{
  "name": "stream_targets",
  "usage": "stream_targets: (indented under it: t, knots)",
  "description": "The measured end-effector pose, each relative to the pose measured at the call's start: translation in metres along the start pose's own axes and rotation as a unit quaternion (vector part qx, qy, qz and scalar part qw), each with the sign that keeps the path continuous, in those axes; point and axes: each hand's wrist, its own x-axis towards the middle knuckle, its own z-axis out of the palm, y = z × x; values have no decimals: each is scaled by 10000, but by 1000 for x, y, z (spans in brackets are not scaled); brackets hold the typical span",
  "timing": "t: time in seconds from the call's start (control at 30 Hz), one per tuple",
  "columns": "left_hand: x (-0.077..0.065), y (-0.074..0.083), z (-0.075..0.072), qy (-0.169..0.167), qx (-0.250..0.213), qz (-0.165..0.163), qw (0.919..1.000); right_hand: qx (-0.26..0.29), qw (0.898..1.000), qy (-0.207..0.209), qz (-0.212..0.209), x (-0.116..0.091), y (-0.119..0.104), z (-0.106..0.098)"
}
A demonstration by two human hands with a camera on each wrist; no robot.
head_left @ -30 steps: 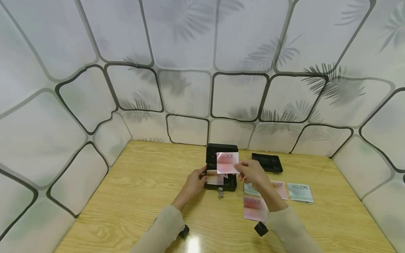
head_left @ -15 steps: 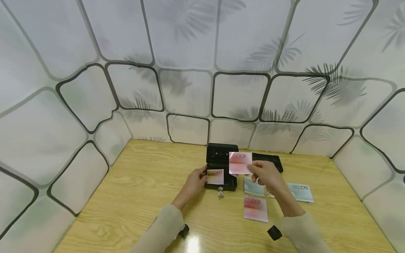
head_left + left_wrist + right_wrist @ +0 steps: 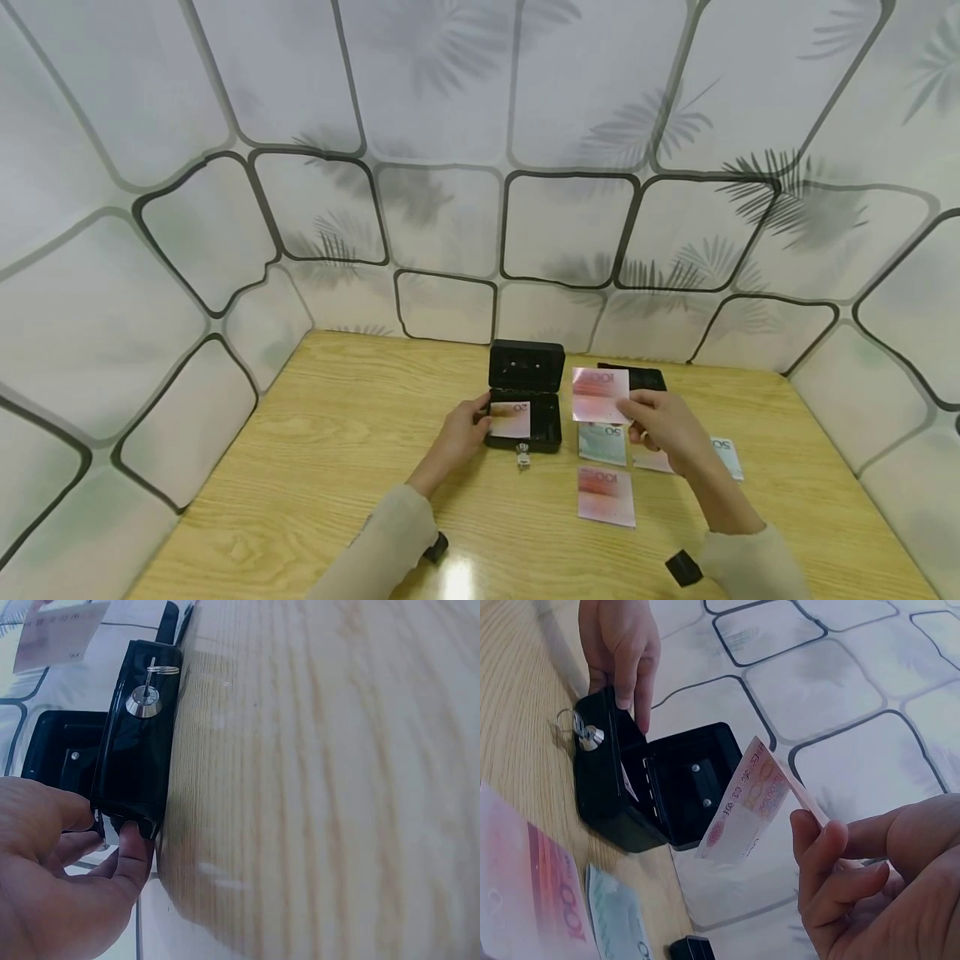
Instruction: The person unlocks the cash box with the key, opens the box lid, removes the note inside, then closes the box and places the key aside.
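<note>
A small black cash box [image 3: 551, 421] stands on the table with its lid [image 3: 527, 367] raised. A banknote marked 20 [image 3: 510, 419] lies inside, on the left. My left hand [image 3: 460, 433] grips the box's left wall, thumb over the rim, as the left wrist view shows [image 3: 67, 877]. From the lock [image 3: 144, 701] at the front sticks a key on a ring. My right hand [image 3: 667, 427] pinches a pink 100 banknote [image 3: 598, 393] by its right edge, held up right of the box. The right wrist view shows this banknote [image 3: 742, 806] folded.
Below the raised banknote lie a greenish 50 banknote [image 3: 602, 448] and another pink 100 banknote [image 3: 605, 497]. Farther right are a pink banknote [image 3: 651, 460], partly hidden, and a 50 banknote [image 3: 727, 458]. A black tray [image 3: 647, 379] sits behind; a patterned curtain [image 3: 450, 304] borders the table.
My right hand has carried the 100 banknote rightward, from above the box to above the laid-out banknotes. The 20 banknote in the box is now uncovered. My left hand stays put.
</note>
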Motion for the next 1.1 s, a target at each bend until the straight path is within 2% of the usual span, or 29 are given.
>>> stream_targets:
  t: [0.2, 0.43, 0.77, 1.1]
  knots:
    - [0, -1, 1, -8, 20, -5, 10000, -216, 9997, 37, 102, -13, 5, -13]
    - [0, -3, 2, -35, 36, -49, 10000, -130, 9996, 178, 161, -28, 15, -33]
    - [0, -3, 2, -39, 37, -74, 10000, -668, 9960, 393, 452, -54, 30, -64]
    - [1, -3, 2, -35, 23, -139, 9999, -862, 9925, 509, 708, -77, 52, -87]
